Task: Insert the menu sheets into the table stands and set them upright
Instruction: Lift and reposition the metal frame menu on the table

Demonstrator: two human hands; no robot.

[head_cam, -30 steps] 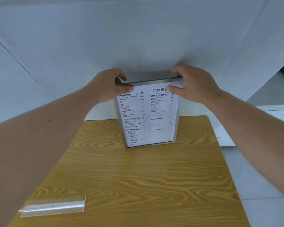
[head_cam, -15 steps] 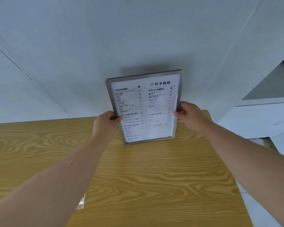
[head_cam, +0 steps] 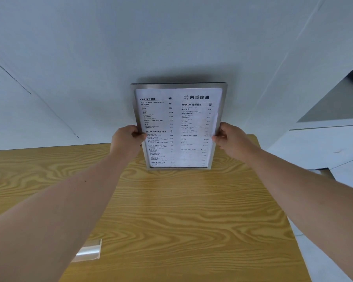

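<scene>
A metal-framed table stand [head_cam: 222, 110] stands upright at the far edge of the wooden table [head_cam: 181, 210], close to the white wall. A white printed menu sheet [head_cam: 177, 127] fills it and faces me. My left hand [head_cam: 127, 142] grips the stand's left edge about halfway up. My right hand [head_cam: 229, 139] grips its right edge at the same height. The stand's bottom edge rests on or just above the tabletop; I cannot tell which.
A clear acrylic holder [head_cam: 89, 251] lies flat near the table's front left, partly hidden by my left forearm. A white wall [head_cam: 171, 47] rises right behind the table. White counters [head_cam: 324, 143] stand to the right, past the table's right edge.
Both hands slid from the stand's top edge down to its sides. The view has shifted, and my left forearm now covers most of the acrylic holder.
</scene>
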